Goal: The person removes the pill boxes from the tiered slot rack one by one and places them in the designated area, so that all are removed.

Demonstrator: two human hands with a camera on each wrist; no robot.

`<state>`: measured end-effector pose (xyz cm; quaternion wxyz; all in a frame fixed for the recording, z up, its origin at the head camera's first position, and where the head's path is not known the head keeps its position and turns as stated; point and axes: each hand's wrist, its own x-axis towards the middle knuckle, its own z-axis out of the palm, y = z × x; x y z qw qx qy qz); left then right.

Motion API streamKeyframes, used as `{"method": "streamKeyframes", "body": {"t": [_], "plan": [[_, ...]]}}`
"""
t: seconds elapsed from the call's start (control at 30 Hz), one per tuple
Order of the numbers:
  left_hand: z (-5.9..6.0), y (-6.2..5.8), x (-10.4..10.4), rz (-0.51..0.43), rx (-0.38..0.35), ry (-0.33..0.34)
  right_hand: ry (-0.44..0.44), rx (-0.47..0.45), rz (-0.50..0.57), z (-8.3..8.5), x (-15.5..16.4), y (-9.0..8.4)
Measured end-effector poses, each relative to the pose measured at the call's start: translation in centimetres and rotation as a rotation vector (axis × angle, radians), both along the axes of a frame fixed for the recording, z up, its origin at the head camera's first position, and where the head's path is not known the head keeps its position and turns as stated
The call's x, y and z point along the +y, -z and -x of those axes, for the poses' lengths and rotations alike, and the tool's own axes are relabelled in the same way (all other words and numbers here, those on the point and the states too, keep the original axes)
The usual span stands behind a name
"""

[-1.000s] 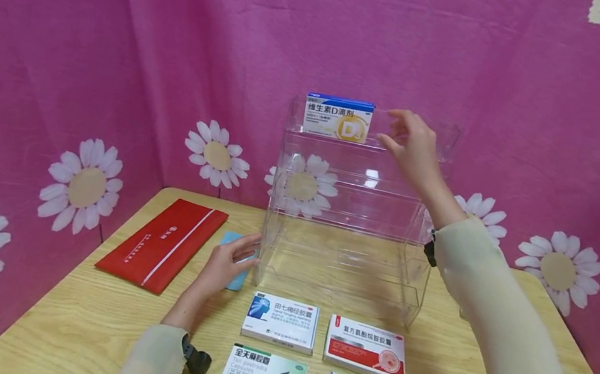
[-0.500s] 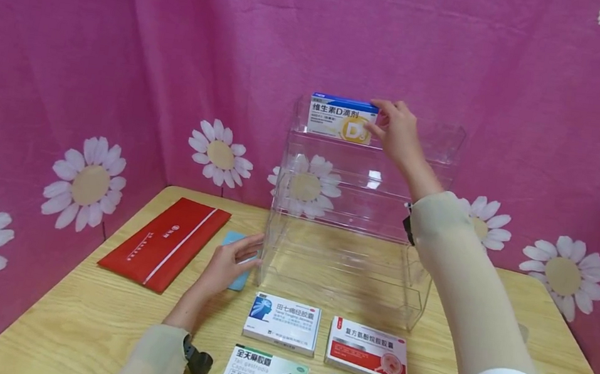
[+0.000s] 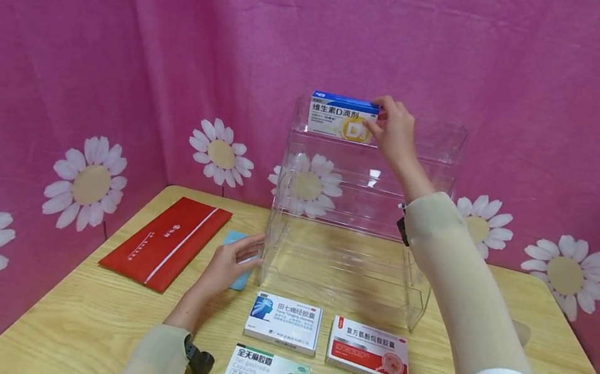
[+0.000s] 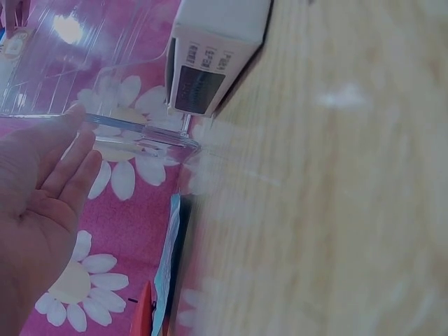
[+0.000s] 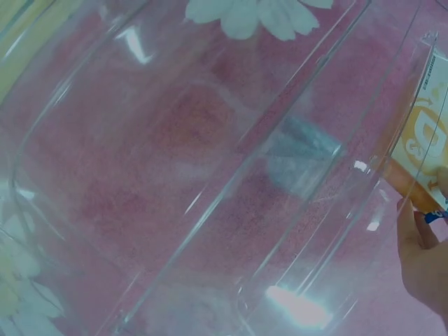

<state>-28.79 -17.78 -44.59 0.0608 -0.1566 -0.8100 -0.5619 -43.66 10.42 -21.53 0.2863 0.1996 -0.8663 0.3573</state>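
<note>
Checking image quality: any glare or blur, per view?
Head view: sharp, even light, faint glints on the clear shelf. Left wrist: table blurred, left hand soft. Right wrist: bright glare spots on the shelf, hazy; box cropped at the edge.

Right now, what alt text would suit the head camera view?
A person's right hand holds a blue-and-white medicine box on the top tier of a clear acrylic shelf rack. The left hand steadies the rack's base.
</note>
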Motion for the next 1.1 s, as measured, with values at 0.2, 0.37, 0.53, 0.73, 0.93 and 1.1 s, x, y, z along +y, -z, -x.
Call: {"method": "streamKeyframes", "body": {"t": [0.2, 0.37, 0.53, 0.73, 0.93, 1.1], "plan": [[0.0, -0.1, 0.1, 0.01, 0.001, -0.005, 0.006, 0.014, 0.04, 0.3, 0.2, 0.0], [-0.1, -0.2, 0.3, 0.034, -0.013, -0.017, -0.004, 0.009, 0.114, 0.5, 0.7, 0.1], [-0.4, -0.4, 0.6, 0.034, -0.009, -0.008, -0.007, 0.037, 0.18, 0.2, 1.4, 0.0], [0.0, -0.3, 0.7, 0.04, -0.025, -0.005, 0.037, 0.082, 0.26, -0.4, 2.5, -0.8], [0.2, -0.4, 0.8, 0.036, -0.003, 0.007, 0.019, 0.084, 0.368, -1.9, 3.8, -1.4], [0.3, -0.4, 0.7, 0.022, 0.017, 0.017, -0.012, 0.064, 0.421, -3.4, 5.1, -1.0]]}}
